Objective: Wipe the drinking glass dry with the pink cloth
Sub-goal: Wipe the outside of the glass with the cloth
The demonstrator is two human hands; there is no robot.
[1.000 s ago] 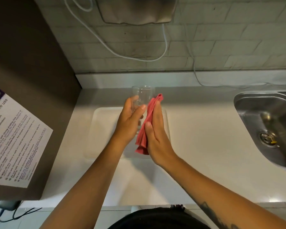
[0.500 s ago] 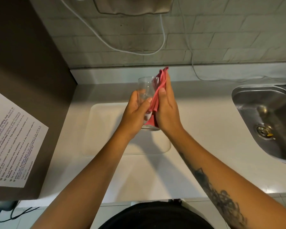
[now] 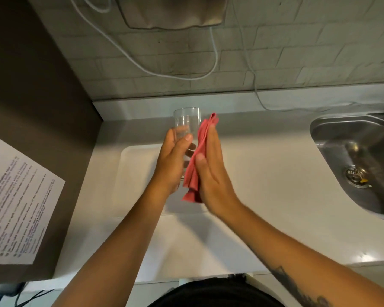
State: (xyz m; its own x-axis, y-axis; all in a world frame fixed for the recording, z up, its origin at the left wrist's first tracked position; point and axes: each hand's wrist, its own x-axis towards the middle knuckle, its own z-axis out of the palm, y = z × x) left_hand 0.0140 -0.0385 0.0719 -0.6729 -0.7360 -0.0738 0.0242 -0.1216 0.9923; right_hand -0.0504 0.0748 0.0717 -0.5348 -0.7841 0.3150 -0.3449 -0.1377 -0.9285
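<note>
A clear drinking glass point(image 3: 186, 122) stands upright in the air above the counter, its open rim at the top. My left hand point(image 3: 173, 161) grips its lower left side, thumb across the front. A folded pink cloth point(image 3: 196, 159) lies against the glass's right side. My right hand point(image 3: 211, 171) holds the cloth flat against the glass with straight fingers and the thumb on the cloth's front. The glass's lower part is hidden behind my hands and the cloth.
A white tray point(image 3: 135, 173) lies on the pale counter point(image 3: 264, 173) below my hands. A steel sink point(image 3: 361, 158) is at the right. A brown appliance point(image 3: 31, 129) with a printed notice point(image 3: 18, 200) stands at the left. A white cable point(image 3: 164, 74) hangs on the tiled wall.
My right hand with the cloth has slid down along the glass's side, after having slid up it half a second before. The left hand keeps hold of the glass.
</note>
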